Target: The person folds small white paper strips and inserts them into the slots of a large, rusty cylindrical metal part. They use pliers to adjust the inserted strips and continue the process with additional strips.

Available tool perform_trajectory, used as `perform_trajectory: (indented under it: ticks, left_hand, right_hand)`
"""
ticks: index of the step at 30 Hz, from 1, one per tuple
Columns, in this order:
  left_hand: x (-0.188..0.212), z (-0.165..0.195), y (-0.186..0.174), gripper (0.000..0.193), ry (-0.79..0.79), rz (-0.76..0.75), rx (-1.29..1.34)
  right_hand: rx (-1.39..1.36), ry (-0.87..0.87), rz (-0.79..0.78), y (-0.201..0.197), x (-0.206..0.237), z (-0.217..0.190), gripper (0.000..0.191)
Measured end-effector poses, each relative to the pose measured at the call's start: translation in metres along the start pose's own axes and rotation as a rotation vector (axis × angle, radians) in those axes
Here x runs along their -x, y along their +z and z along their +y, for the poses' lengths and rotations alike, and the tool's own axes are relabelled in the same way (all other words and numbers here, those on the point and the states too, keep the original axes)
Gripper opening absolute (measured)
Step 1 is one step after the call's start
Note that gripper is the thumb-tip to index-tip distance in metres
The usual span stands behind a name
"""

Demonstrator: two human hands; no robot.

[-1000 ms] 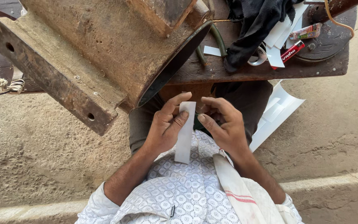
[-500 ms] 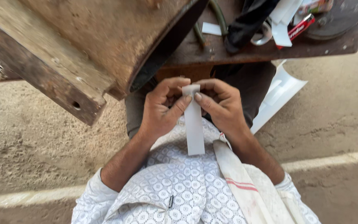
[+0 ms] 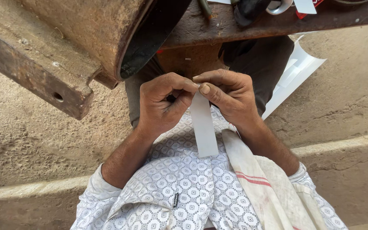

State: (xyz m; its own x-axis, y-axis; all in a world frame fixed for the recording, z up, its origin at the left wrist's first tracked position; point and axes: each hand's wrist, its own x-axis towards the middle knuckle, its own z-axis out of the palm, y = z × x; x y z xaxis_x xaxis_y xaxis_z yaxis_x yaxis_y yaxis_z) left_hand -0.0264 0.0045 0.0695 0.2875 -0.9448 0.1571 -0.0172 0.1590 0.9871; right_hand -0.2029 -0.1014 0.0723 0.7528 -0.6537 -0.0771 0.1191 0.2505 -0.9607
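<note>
Fingertips of both hands meet at the far end of a narrow white strip (image 3: 204, 127), pinching it shut between thumb and forefinger on each side. The left hand (image 3: 165, 102) curls around from the left, its thumb pressed against the strip's edge; the right hand (image 3: 231, 96) closes from the right, thumbnail showing at the very top corner. From that pinch the strip hangs toward the person, its free near end lying against a patterned white shirt (image 3: 179, 183).

By the look of it the strip is thin, light and pliable, paper or a peel-off backing, holding flat rather than drooping. It would likely crease or tear under a hard pull, and its smooth face may slip, so the sound hold is where the fingers already are, at the far end near the corners.

A striped off-white cloth (image 3: 260, 179) drapes over the right shoulder. To the far right a white sheet (image 3: 297, 74) curls on the ground. Above, a rusty metal drum (image 3: 90, 34) and a worn wooden desk (image 3: 243, 27) overhang the lap, with sandy ground (image 3: 30, 140) at left.
</note>
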Motion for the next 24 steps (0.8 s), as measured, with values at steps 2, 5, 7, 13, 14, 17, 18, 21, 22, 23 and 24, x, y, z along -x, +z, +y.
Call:
perform_trajectory:
  ticks: [2, 5, 7, 13, 14, 17, 18, 21, 22, 23, 24]
  left_hand:
    - [0.0003, 0.0022, 0.0002, 0.009, 0.026, 0.003, -0.037]
    - [-0.0005, 0.0050, 0.0010, 0.010, 0.049, -0.004, -0.049]
    - [-0.0010, 0.0062, 0.0021, 0.010, 0.046, -0.015, -0.019]
    - [0.0010, 0.0062, 0.0044, 0.028, -0.126, -0.015, 0.181]
    - [0.0015, 0.0055, 0.0045, 0.027, -0.129, -0.010, 0.182]
    - [0.0032, 0.0024, 0.0052, 0.024, -0.129, 0.003, 0.170]
    - [0.0035, 0.0012, 0.0053, 0.024, -0.123, 0.006, 0.157]
    - [0.0044, -0.0015, 0.0048, 0.021, -0.108, 0.020, 0.129]
    - [0.0046, -0.0020, 0.0046, 0.020, -0.101, 0.024, 0.121]
    - [0.0046, -0.0020, 0.0041, 0.019, -0.105, 0.030, 0.092]
    - [0.0045, -0.0018, 0.0038, 0.018, -0.106, 0.034, 0.064]
  right_hand:
    - [0.038, -0.021, 0.018, 0.0003, 0.0014, 0.0014, 0.023]
    - [0.124, -0.099, 0.027, 0.0008, 0.0018, 0.0030, 0.021]
    - [0.146, -0.161, 0.030, 0.0005, 0.0011, 0.0039, 0.019]
    - [0.210, -0.246, 0.059, -0.0014, 0.0021, 0.0037, 0.017]
    - [0.229, -0.252, 0.063, -0.0012, 0.0024, 0.0036, 0.017]
    - [0.268, -0.265, 0.070, -0.0003, 0.0022, 0.0044, 0.016]
    - [0.270, -0.267, 0.071, 0.0001, 0.0016, 0.0048, 0.016]
    - [0.257, -0.282, 0.060, 0.0013, -0.0006, 0.0056, 0.015]
    - [0.251, -0.292, 0.055, 0.0014, -0.0015, 0.0055, 0.014]
    - [0.256, -0.284, 0.059, 0.0017, -0.0022, 0.0053, 0.013]
    - [0.264, -0.279, 0.063, 0.0019, -0.0027, 0.0048, 0.012]
